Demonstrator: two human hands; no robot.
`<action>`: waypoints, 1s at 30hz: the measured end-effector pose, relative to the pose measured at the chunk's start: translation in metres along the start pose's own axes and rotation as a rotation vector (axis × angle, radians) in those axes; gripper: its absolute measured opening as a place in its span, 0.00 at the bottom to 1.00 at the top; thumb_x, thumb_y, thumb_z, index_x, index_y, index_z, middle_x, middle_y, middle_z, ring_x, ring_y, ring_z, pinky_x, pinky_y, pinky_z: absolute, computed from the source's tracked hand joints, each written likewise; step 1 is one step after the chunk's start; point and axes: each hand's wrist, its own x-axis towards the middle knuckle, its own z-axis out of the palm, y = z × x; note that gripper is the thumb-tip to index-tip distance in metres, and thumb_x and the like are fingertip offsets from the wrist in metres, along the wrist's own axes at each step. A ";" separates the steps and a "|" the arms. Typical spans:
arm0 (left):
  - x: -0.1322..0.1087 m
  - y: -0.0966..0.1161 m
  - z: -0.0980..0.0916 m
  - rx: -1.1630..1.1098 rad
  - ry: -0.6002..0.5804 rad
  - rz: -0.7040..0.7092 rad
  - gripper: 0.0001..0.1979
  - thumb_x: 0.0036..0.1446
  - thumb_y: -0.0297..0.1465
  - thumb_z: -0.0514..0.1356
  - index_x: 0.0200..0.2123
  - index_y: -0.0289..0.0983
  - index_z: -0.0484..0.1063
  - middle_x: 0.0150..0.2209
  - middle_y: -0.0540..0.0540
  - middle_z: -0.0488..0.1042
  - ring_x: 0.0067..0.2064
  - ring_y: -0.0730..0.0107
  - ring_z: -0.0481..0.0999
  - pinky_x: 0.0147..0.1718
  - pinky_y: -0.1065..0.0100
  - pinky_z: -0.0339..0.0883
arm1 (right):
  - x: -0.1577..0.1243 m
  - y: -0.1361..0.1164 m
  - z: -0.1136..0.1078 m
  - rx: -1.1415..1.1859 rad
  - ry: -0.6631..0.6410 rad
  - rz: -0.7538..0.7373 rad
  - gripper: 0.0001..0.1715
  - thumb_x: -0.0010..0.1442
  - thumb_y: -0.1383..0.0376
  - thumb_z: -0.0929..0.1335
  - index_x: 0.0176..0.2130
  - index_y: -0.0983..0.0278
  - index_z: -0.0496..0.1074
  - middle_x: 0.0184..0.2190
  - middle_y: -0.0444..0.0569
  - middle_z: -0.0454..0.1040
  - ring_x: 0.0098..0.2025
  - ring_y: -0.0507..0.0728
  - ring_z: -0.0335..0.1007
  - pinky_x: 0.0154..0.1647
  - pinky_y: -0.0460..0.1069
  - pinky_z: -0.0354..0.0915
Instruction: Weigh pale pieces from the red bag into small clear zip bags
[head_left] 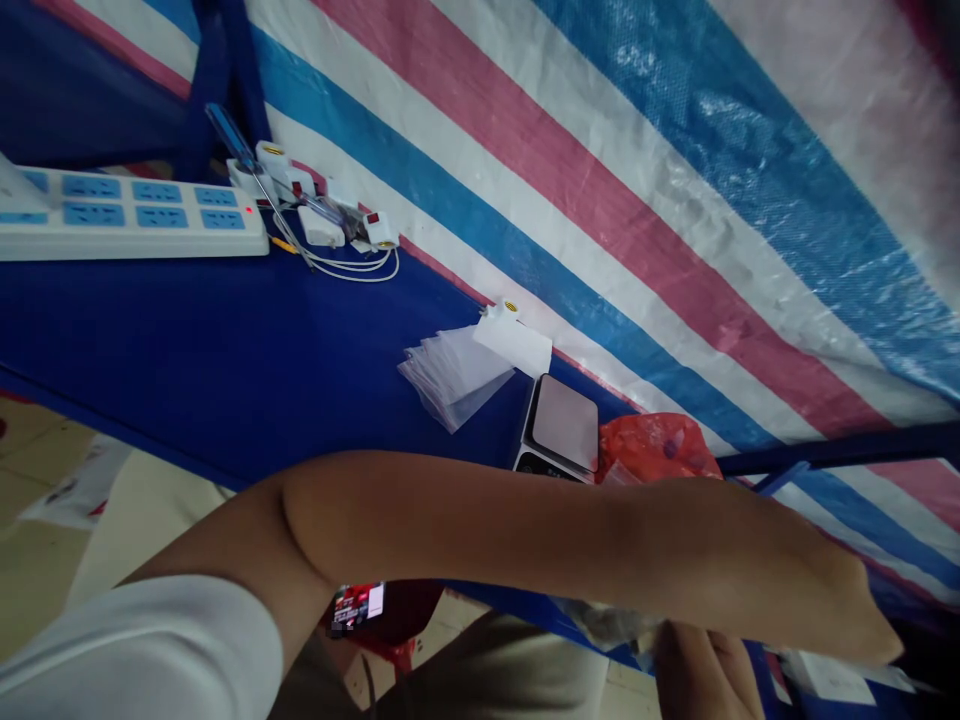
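My left forearm crosses the lower frame from a white sleeve (142,650), and my left hand (840,610) lies at the right, its fingers hidden. Below it, my right hand (705,675) is cut off by the bottom edge. Crumpled clear plastic (607,622) lies against my right hand, but I cannot tell if it is held. Above my left forearm stand a digital scale (564,423) and a red plastic bag (652,450). A stack of clear plastic sleeves (450,375) lies on the blue table top (225,320), under a white paper sheet (514,342).
A white power strip (131,212) with blue sockets sits at the upper left, beside a blue-handled screwdriver (229,135), white electrical fittings (322,225) and white cable (352,265). A striped tarp (600,200) fills the background. A phone (356,608) shows below my forearm; tiled floor (37,500) shows at the left.
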 end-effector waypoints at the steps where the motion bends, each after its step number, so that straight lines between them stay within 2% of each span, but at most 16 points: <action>1: -0.003 -0.001 -0.004 -0.060 -0.022 0.017 0.14 0.52 0.19 0.57 0.22 0.40 0.76 0.22 0.48 0.71 0.17 0.75 0.62 0.15 0.70 0.50 | 0.000 0.001 0.003 0.078 -0.001 -0.025 0.16 0.48 0.49 0.76 0.37 0.52 0.81 0.42 0.54 0.78 0.50 0.68 0.72 0.37 0.56 0.70; 2: -0.006 -0.002 -0.008 -0.063 0.004 0.047 0.15 0.53 0.18 0.56 0.22 0.41 0.76 0.24 0.48 0.74 0.19 0.74 0.65 0.15 0.70 0.51 | -0.001 0.003 0.007 0.151 -0.015 -0.041 0.19 0.48 0.49 0.76 0.40 0.51 0.80 0.42 0.55 0.77 0.49 0.68 0.73 0.38 0.57 0.71; 4: -0.013 -0.005 -0.008 -0.004 0.139 0.084 0.19 0.55 0.16 0.53 0.25 0.42 0.76 0.29 0.48 0.77 0.24 0.75 0.71 0.16 0.70 0.51 | -0.005 0.007 0.018 0.242 -0.041 -0.052 0.26 0.49 0.46 0.74 0.46 0.51 0.78 0.42 0.55 0.77 0.47 0.68 0.75 0.38 0.60 0.72; 6: -0.017 -0.009 0.000 0.012 0.297 0.044 0.19 0.57 0.16 0.51 0.26 0.42 0.74 0.31 0.48 0.79 0.26 0.74 0.73 0.15 0.69 0.50 | -0.013 0.012 0.032 0.284 -0.052 -0.055 0.31 0.53 0.42 0.71 0.51 0.51 0.76 0.41 0.54 0.77 0.44 0.68 0.76 0.36 0.62 0.73; 8: -0.017 -0.013 0.011 -0.046 0.410 -0.008 0.16 0.61 0.21 0.53 0.24 0.41 0.71 0.30 0.46 0.78 0.25 0.71 0.72 0.15 0.67 0.49 | -0.024 0.016 0.046 0.419 -0.070 -0.038 0.31 0.55 0.41 0.69 0.53 0.51 0.74 0.41 0.52 0.78 0.41 0.65 0.77 0.34 0.60 0.74; 12: -0.012 -0.020 0.025 -0.140 0.441 -0.139 0.20 0.67 0.32 0.52 0.20 0.41 0.63 0.18 0.47 0.66 0.22 0.68 0.67 0.18 0.65 0.48 | -0.040 0.012 0.065 0.783 -0.054 0.043 0.20 0.60 0.54 0.72 0.53 0.48 0.75 0.43 0.46 0.79 0.42 0.57 0.77 0.36 0.53 0.76; 16: -0.012 -0.025 0.017 -0.259 0.396 -0.265 0.19 0.67 0.36 0.53 0.22 0.38 0.66 0.20 0.47 0.67 0.25 0.68 0.68 0.21 0.65 0.50 | -0.037 -0.016 0.067 0.921 -0.010 0.117 0.13 0.61 0.59 0.70 0.47 0.54 0.78 0.40 0.46 0.79 0.40 0.56 0.77 0.35 0.51 0.77; 19: -0.014 -0.029 0.011 -0.349 0.381 -0.355 0.18 0.65 0.40 0.56 0.25 0.37 0.68 0.24 0.47 0.70 0.29 0.68 0.70 0.25 0.65 0.52 | -0.026 -0.033 0.057 0.960 0.029 0.141 0.12 0.61 0.59 0.70 0.45 0.56 0.78 0.36 0.47 0.79 0.34 0.56 0.77 0.29 0.50 0.75; 21: -0.014 -0.036 0.010 -0.458 0.409 -0.376 0.17 0.65 0.43 0.56 0.30 0.36 0.69 0.28 0.48 0.73 0.31 0.70 0.72 0.28 0.67 0.56 | -0.014 -0.033 0.043 0.966 0.055 0.159 0.13 0.61 0.58 0.70 0.46 0.57 0.77 0.37 0.48 0.79 0.34 0.56 0.78 0.26 0.49 0.73; 24: -0.013 -0.055 0.012 -0.609 0.496 -0.379 0.14 0.66 0.42 0.55 0.36 0.37 0.70 0.33 0.48 0.76 0.35 0.72 0.74 0.34 0.68 0.61 | 0.008 -0.019 0.007 0.884 0.171 0.151 0.15 0.59 0.56 0.71 0.43 0.60 0.76 0.38 0.50 0.79 0.35 0.58 0.78 0.24 0.48 0.70; 26: -0.014 -0.070 0.015 -0.628 0.516 -0.411 0.11 0.65 0.38 0.55 0.37 0.37 0.70 0.37 0.46 0.77 0.38 0.71 0.74 0.37 0.67 0.63 | 0.024 -0.006 -0.020 0.704 0.261 0.096 0.18 0.56 0.54 0.73 0.43 0.61 0.75 0.39 0.51 0.79 0.38 0.60 0.78 0.26 0.49 0.71; 28: -0.016 -0.082 0.024 -0.578 0.468 -0.462 0.09 0.64 0.35 0.55 0.36 0.37 0.70 0.39 0.44 0.77 0.41 0.69 0.75 0.40 0.66 0.64 | 0.040 0.005 -0.041 0.559 0.330 0.041 0.21 0.53 0.55 0.75 0.45 0.60 0.74 0.40 0.50 0.79 0.42 0.63 0.78 0.30 0.52 0.74; 30: -0.014 -0.087 0.040 -0.498 0.352 -0.480 0.08 0.62 0.35 0.56 0.38 0.36 0.72 0.42 0.42 0.77 0.45 0.65 0.75 0.43 0.63 0.65 | 0.056 0.011 -0.052 0.515 0.397 0.023 0.23 0.52 0.56 0.76 0.47 0.56 0.72 0.41 0.47 0.79 0.44 0.64 0.77 0.32 0.54 0.75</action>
